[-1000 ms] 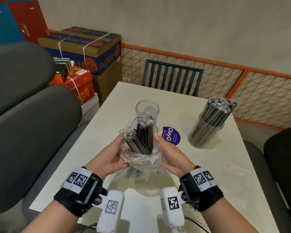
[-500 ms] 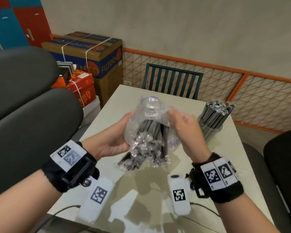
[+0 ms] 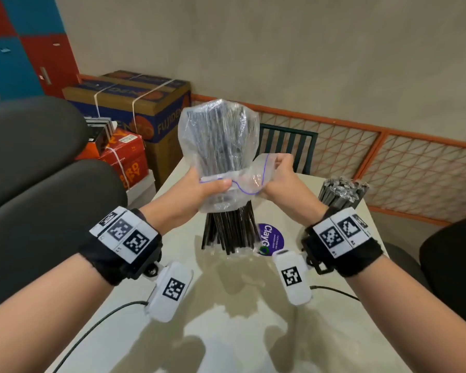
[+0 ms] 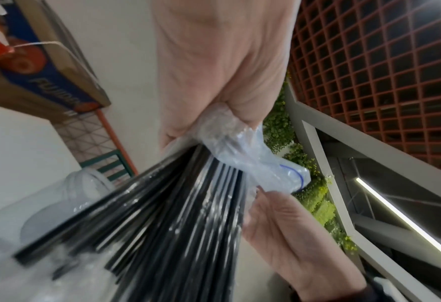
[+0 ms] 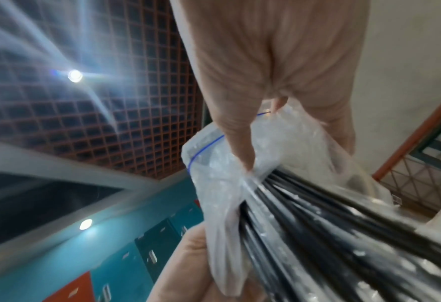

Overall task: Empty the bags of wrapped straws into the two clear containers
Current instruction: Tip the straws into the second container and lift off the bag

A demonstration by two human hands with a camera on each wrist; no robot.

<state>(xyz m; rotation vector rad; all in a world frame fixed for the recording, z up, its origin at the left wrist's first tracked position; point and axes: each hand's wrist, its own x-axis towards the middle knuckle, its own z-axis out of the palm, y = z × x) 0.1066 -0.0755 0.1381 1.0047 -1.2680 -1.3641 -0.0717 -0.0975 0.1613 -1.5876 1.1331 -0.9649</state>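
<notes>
A clear zip bag is held upside down above the table, its shut end pointing up. My left hand and right hand each grip the bag's mouth by the blue zip line. Black wrapped straws hang out of the mouth in a bundle, their lower ends close to the table. The left wrist view shows my left hand gripping bunched plastic above the straws, with a blurred clear container below. In the head view that container is hidden. A second clear container stands at the right, full of straws.
A purple round sticker lies on the white table. A green slatted chair stands at the far end. Strapped cardboard boxes are stacked at the back left. Dark chairs flank the table at left and right.
The bag went from mouth-up near the table to upside down and higher. The straws have slid partway out of its mouth. Both hands moved up and kept hold of the bag.
</notes>
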